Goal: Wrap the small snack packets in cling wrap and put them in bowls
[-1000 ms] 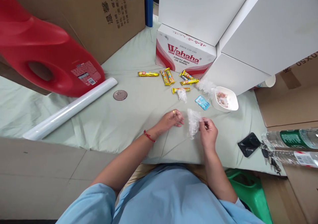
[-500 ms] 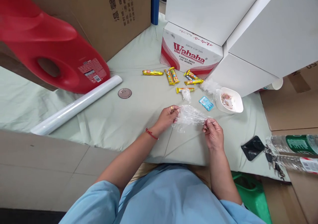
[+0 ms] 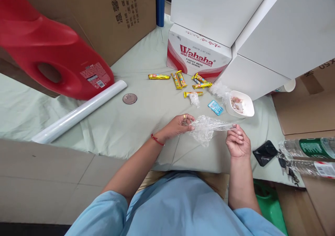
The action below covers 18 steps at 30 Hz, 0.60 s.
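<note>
A crumpled sheet of clear plastic film [image 3: 204, 129] stretches between my two hands, low over the cloth-covered table. My left hand [image 3: 181, 126], with a ring and a red wrist cord, pinches its left side. At the film's right end, my right hand [image 3: 238, 140] is closed on a drawn-out, twisted strip. Just beyond lie a blue sachet [image 3: 215, 107] and a small wad of clear film [image 3: 194, 99] against a yellow-wrapped bar [image 3: 188, 94]. Several more yellow-wrapped bars [image 3: 178, 80] are scattered farther back.
A white bowl [image 3: 248, 111] with food scraps stands at the right beside more crumpled film [image 3: 219, 89]. Farther right are a black phone [image 3: 265, 153], keys and plastic bottles [image 3: 311, 147]. A white roll [image 3: 81, 112], round disc [image 3: 129, 98] and red jug [image 3: 75, 61] are left; a Wahaha box [image 3: 199, 54] stands behind.
My right hand has moved right, pulling its end of the film out longer. My left hand has shifted slightly right and its fingers have loosened a little. The view has shifted slightly.
</note>
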Motion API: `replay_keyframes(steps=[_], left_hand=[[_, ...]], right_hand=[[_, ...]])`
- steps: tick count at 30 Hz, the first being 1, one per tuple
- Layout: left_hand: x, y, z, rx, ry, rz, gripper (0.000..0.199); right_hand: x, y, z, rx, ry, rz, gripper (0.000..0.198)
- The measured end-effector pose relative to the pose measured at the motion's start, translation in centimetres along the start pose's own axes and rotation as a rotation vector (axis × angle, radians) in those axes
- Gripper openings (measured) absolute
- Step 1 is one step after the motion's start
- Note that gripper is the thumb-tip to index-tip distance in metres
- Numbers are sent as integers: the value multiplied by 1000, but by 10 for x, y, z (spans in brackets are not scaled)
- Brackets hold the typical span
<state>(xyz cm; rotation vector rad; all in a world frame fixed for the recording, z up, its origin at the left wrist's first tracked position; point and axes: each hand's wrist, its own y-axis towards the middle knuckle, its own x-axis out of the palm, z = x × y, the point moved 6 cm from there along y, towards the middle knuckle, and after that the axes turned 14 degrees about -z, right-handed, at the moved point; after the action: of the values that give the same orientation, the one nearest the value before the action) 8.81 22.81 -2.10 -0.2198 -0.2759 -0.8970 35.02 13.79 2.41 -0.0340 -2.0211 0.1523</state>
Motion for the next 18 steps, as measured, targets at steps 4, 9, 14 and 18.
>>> replay_keyframes(steps=[4,9,14,18], left_hand=[[-6,1,-7,-14,-56,78,53],[-3,4,-7,6,-109,68,54],[5,3,-6,-25,-88,-2,57],[5,1,-5,-45,-104,0,60]], right_hand=[[-12,-4,-8,-99,-343,137,10],[9,-20,-18,-558,-1382,330,34],[54,-7,38,-532,-2243,-207,35],[59,4,51,-451,-2119,-318,16]])
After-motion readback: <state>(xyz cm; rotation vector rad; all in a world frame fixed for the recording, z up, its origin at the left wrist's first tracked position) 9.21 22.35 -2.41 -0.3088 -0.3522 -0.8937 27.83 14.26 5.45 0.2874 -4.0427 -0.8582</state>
